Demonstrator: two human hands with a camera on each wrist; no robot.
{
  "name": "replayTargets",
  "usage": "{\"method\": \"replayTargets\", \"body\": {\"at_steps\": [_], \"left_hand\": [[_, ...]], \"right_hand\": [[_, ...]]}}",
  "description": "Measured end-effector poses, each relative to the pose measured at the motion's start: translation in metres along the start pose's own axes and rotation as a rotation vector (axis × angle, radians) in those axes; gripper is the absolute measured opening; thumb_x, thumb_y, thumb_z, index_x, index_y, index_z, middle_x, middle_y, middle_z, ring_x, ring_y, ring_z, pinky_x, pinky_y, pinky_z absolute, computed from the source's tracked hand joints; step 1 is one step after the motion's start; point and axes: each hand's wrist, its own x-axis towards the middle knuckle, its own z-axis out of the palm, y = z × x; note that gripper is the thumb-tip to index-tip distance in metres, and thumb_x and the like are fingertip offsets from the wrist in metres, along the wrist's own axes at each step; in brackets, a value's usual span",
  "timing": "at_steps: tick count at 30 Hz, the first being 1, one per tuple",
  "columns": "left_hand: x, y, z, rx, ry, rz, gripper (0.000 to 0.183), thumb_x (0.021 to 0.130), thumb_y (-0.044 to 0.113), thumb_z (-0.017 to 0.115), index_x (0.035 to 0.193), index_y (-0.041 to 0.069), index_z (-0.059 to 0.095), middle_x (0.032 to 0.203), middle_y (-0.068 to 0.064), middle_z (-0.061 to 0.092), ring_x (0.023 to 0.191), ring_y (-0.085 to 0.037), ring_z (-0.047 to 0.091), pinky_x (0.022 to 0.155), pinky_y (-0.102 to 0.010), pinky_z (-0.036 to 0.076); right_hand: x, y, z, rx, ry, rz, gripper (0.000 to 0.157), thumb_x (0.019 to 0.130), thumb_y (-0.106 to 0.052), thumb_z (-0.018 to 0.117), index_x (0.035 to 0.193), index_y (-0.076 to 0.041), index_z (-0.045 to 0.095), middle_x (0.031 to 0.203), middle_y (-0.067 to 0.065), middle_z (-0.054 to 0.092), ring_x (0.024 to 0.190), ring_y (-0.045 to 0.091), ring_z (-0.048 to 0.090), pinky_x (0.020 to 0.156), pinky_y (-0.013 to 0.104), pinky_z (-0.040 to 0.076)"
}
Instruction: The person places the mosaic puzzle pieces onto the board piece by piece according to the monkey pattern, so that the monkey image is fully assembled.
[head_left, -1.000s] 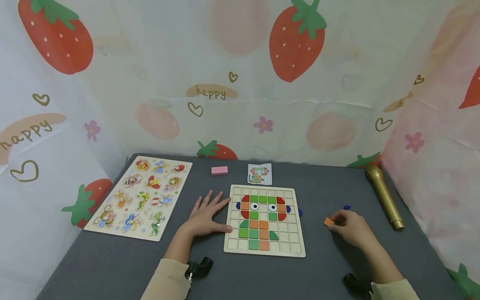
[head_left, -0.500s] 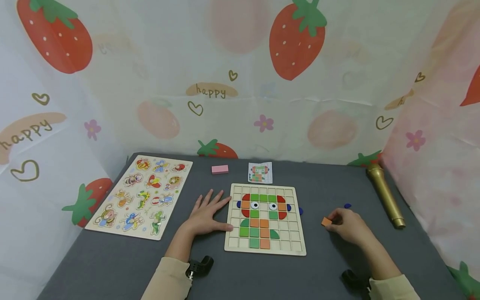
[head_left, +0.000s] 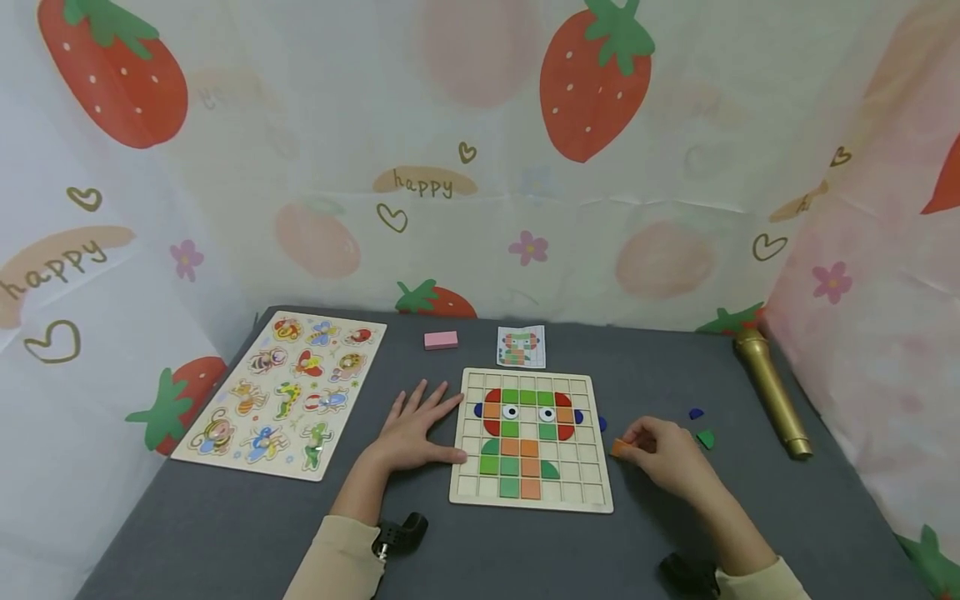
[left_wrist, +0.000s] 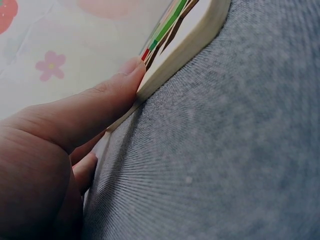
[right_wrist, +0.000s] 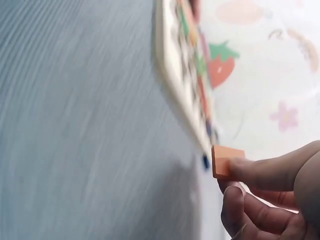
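Observation:
A wooden grid board [head_left: 591, 490] lies on the grey table, with red, green, orange and blue tiles and two eye tiles set in its cells. My left hand [head_left: 411, 435] is spread flat at its left side, fingers straight, thumb touching the board's edge, as the left wrist view shows too. Just off the right edge, my right hand [head_left: 663, 454] pinches an orange square tile [right_wrist: 227, 161] between thumb and fingers. A blue piece [head_left: 602, 424] lies beside that edge. Another blue piece [head_left: 696, 413] and a green piece [head_left: 705, 439] lie beyond the right hand.
Behind the board are a small pattern card [head_left: 521, 347] and a pink block [head_left: 441, 340]. An insect puzzle board [head_left: 281, 396] lies at the left. A gold cylinder [head_left: 772, 394] lies at the far right. Printed curtains [head_left: 480, 242] stand around the table.
My right hand has moved left toward the grid board with the orange tile, uncovering the green piece on the table. My left hand stays in place.

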Motion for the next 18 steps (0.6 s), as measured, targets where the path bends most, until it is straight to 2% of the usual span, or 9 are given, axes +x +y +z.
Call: {"method": "replayTargets", "body": {"at_steps": [9,18], "left_hand": [[-0.001,-0.001,0.000,-0.003,0.001,-0.002,0.100,0.076,0.065,0.078,0.159,0.030,0.034,0.170,-0.003,0.017,0.158,-0.034,-0.002,0.125,-0.060,-0.006],[-0.001,-0.002,0.000,-0.001,0.000,0.000,0.099,0.077,0.066,0.077,0.159,0.032,0.033,0.170,-0.002,0.016,0.158,-0.034,-0.003,0.125,-0.059,-0.007]], "right_hand": [[0.002,-0.051,0.025,0.097,-0.086,-0.092,0.010,0.092,-0.016,0.075,0.092,-0.012,0.066,0.083,-0.002,0.065,0.073,0.013,0.059,0.060,0.027,0.049],[0.002,-0.087,0.057,0.148,-0.141,-0.212,0.008,0.091,-0.025,0.076,0.086,-0.019,0.073,0.077,-0.008,0.065,0.069,0.011,0.059,0.056,0.025,0.048]]}}
